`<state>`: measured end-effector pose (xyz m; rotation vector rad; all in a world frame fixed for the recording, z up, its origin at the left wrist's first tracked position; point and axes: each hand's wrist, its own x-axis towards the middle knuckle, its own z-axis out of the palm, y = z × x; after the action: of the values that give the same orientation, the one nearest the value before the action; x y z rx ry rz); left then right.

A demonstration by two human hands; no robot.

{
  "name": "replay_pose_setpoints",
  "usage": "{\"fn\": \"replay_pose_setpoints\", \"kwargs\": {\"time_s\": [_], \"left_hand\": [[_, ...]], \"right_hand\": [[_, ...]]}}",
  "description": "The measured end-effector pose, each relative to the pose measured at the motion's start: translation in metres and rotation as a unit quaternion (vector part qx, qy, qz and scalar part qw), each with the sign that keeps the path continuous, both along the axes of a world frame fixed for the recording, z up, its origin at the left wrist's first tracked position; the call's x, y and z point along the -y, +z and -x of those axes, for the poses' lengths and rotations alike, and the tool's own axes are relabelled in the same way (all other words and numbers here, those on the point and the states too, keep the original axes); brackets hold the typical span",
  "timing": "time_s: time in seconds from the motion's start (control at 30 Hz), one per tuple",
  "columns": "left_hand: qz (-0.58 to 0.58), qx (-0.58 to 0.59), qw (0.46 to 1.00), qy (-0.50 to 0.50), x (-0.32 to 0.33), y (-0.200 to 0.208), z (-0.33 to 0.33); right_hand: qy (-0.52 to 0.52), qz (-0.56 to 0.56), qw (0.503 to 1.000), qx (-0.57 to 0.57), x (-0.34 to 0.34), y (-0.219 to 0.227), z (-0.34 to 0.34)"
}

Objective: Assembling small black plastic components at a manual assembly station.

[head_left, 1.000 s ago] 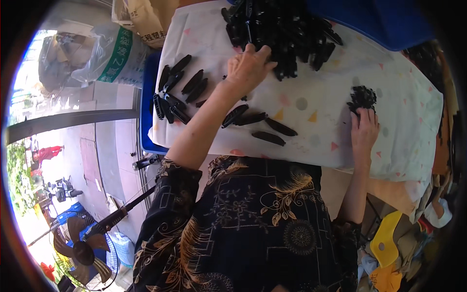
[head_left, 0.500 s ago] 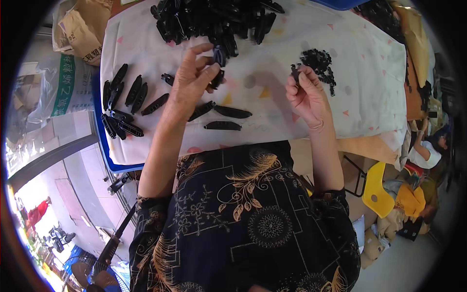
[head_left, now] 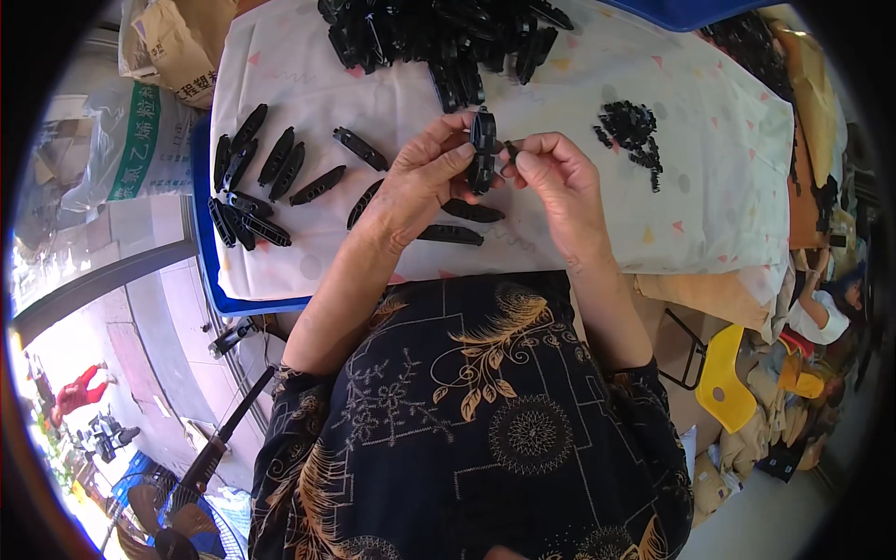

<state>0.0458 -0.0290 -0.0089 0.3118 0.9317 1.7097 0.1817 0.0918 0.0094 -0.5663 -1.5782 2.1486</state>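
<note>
Over the middle of the table, my left hand (head_left: 429, 173) grips a long black plastic part (head_left: 482, 149) and holds it upright. My right hand (head_left: 560, 182) pinches a small black plastic piece (head_left: 511, 149) between thumb and fingertips, close beside the long part. Whether the two pieces touch I cannot tell. Below my left hand lie a few more long black parts, one of them (head_left: 450, 234) partly behind my wrist. To the right of my right hand is a heap of small black pieces (head_left: 630, 131).
A big pile of long black parts (head_left: 439, 37) occupies the far side of the cloth-covered table (head_left: 709, 205). Several single ones (head_left: 276, 155) are scattered at the left. A blue tray edge (head_left: 207, 252) shows beneath the cloth. A yellow chair (head_left: 723, 378) and another person (head_left: 821, 317) are at the right.
My hands have come together: the right moved left from beside the small heap, bringing its small piece to the long part. My left hand shifted right, now holding the long part upright.
</note>
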Motion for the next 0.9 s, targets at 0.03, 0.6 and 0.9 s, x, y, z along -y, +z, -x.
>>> {"fn": "replay_pose_setpoints", "kwargs": {"time_s": [0.03, 0.6, 0.9], "left_hand": [[0.002, -0.007, 1.0, -0.001, 0.001, -0.002, 0.0], [0.025, -0.116, 0.992, 0.034, 0.0, -0.001, -0.015], [0.028, -0.199, 0.978, 0.049, -0.007, -0.007, -0.023]], "right_hand": [[-0.012, -0.051, 0.998, 0.02, 0.002, 0.001, 0.002], [-0.034, 0.13, 0.991, -0.018, 0.008, -0.014, 0.001], [-0.084, 0.224, 0.971, -0.027, 0.014, -0.023, 0.001]]}}
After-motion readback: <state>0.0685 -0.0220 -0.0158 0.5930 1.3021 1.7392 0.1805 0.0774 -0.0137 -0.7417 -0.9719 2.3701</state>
